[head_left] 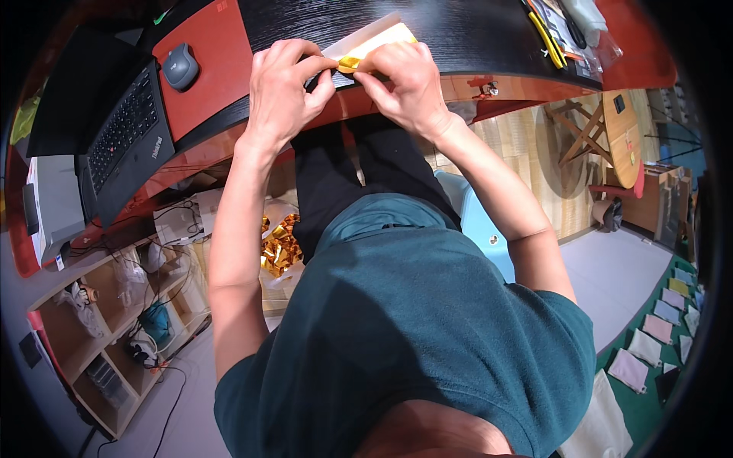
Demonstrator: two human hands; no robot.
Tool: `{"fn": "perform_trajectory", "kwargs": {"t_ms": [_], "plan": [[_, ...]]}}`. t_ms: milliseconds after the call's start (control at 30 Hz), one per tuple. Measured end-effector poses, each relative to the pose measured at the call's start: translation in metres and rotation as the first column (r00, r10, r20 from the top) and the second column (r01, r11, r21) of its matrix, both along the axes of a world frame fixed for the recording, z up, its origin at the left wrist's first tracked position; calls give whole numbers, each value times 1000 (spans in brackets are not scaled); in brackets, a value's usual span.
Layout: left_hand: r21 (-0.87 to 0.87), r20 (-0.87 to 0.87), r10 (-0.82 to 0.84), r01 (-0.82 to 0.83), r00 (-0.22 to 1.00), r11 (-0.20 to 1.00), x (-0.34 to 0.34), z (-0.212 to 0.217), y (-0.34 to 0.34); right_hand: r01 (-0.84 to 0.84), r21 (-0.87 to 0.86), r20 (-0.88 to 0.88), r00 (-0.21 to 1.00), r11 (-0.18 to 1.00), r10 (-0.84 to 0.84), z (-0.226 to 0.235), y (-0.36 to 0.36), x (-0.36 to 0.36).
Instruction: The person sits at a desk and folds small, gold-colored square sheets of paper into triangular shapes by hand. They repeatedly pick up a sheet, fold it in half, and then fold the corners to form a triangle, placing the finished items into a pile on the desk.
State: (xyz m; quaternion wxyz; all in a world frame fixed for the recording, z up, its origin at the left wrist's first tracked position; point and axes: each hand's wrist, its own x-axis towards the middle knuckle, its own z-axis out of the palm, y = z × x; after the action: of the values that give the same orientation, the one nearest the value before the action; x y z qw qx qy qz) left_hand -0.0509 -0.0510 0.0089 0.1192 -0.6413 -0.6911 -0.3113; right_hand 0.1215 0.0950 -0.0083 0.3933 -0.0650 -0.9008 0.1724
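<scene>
At the near edge of the black desk, my left hand (284,90) and my right hand (406,85) come together over a small strip of shiny gold foil (350,62). Thumb and forefinger of each hand pinch one end of it. Just beyond the fingers lies a white folded sheet (374,34) with a bright yellowish face; the right hand partly covers it. Whether the foil is joined to that sheet, I cannot tell.
To the left are an open black laptop (126,126) and a grey mouse (181,67) on a red mat (217,84). A yellow cutter (551,47) lies at the right. Crumpled gold foil (281,246) sits below the desk, left of my legs. A light blue stool (489,229) is on the right.
</scene>
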Motion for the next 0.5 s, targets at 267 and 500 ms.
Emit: {"fn": "perform_trajectory", "kwargs": {"t_ms": [267,500], "plan": [[76,105,144,-152,984,985,9,-16,13,163,-268,56,987,950,-154,3,1,-16],[236,102,249,-267,963,934,36,-23,7,210,-264,159,972,941,-172,5,2,-17]]}}
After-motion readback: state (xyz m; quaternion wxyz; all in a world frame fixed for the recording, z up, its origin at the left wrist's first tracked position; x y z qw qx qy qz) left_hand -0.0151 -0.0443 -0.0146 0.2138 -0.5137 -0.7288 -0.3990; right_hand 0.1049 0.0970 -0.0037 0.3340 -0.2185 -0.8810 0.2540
